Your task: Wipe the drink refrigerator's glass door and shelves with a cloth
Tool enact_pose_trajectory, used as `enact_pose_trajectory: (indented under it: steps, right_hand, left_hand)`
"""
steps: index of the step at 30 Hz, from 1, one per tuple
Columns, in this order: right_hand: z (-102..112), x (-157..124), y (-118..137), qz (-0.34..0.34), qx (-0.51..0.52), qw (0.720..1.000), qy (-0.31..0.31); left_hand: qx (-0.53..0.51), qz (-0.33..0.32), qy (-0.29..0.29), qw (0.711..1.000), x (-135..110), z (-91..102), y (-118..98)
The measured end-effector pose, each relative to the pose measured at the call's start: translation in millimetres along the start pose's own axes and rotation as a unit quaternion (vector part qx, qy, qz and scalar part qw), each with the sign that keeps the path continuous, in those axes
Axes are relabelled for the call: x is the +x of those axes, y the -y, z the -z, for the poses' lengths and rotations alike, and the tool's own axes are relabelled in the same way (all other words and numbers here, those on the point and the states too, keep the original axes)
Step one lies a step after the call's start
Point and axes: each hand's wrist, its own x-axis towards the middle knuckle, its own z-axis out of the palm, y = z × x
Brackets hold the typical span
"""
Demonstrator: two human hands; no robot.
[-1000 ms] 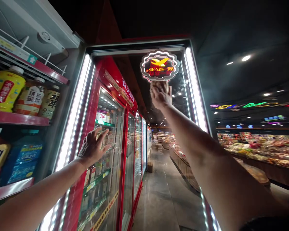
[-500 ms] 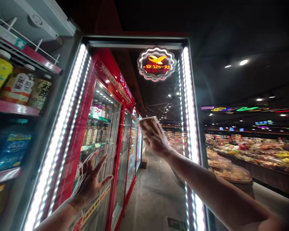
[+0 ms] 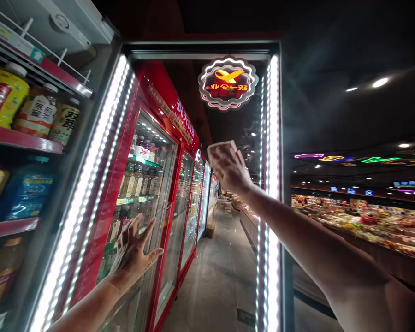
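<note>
In front of me stands a glass cooler door [image 3: 228, 258] framed by lit LED strips [image 3: 272, 138], with a glowing round logo [image 3: 228, 83] near its top. My right hand [image 3: 230, 170] is raised against the glass below the logo, its fingers closed on a pale folded cloth [image 3: 222, 147]. My left hand [image 3: 136, 251] lies flat on the lower left of the glass with its fingers spread and nothing in it.
Left of the door, red cooler shelves [image 3: 24, 140] hold yellow, brown and blue bottles [image 3: 5, 94]. Through the glass I see a row of red drink coolers [image 3: 166, 184] and a grey aisle floor [image 3: 217, 286]. Lit food displays [image 3: 366, 226] run along the right.
My right hand with the cloth came down from the logo to the middle of the glass, then rose slightly. My left hand slid lower on the glass.
</note>
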Motion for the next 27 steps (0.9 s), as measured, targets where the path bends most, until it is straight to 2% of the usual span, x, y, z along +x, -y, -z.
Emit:
enact_pose_trajectory:
  steps: [2,4,6,7,9,12,14,16,18,21,23,25,27]
  right_hand:
    - [-15.3,-44.7,38.2,0.126,0.047,0.988,0.069]
    - [-27.0,-83.9,65.3,0.258,0.084,0.953,0.133]
    - [-31.5,-102.1,74.6,0.313,0.097,0.932,0.155]
    - [-30.8,-100.4,72.7,0.313,0.095,0.932,0.156]
    - [-24.7,-76.5,59.8,0.254,0.077,0.954,0.137]
    - [-12.6,-10.0,37.0,0.075,0.026,0.996,0.039]
    - [-10.3,33.1,33.4,-0.026,-0.004,0.999,-0.030]
    - [-16.4,61.3,45.4,-0.058,-0.014,0.997,-0.051]
    - [-30.8,69.9,72.1,-0.030,-0.004,0.999,-0.030]
    - [-60.2,54.3,126.4,0.096,0.039,0.994,0.042]
    - [-76.8,40.9,158.6,0.221,0.068,0.968,0.093]
    - [-84.9,40.8,177.5,0.325,0.074,0.932,0.142]
    - [-82.4,62.1,179.4,0.347,0.061,0.921,0.167]
  left_hand:
    - [-0.001,0.009,0.004,1.000,0.4,-0.7,-2.7]
    - [-0.003,0.018,0.001,1.000,0.6,-0.2,-5.0]
    - [-0.004,0.021,-0.004,1.000,0.6,1.2,-6.6]
    - [-0.005,0.020,-0.005,1.000,0.7,2.1,-6.9]
    - [-0.008,0.016,-0.002,1.000,0.6,4.5,-6.5]
    - [-0.018,0.007,0.013,1.000,0.0,9.5,-4.2]
    - [-0.026,0.000,0.031,0.999,-0.4,14.2,-1.9]
    - [-0.038,-0.002,0.056,0.998,-0.3,19.9,1.1]
    - [-0.053,-0.002,0.085,0.995,0.3,26.3,4.9]
    - [-0.069,-0.010,0.123,0.990,1.7,36.6,11.3]
    - [-0.074,-0.014,0.155,0.985,3.2,43.8,14.8]
    - [-0.080,-0.011,0.194,0.978,5.2,51.4,16.8]
    - [-0.084,-0.007,0.234,0.969,7.8,58.9,17.0]
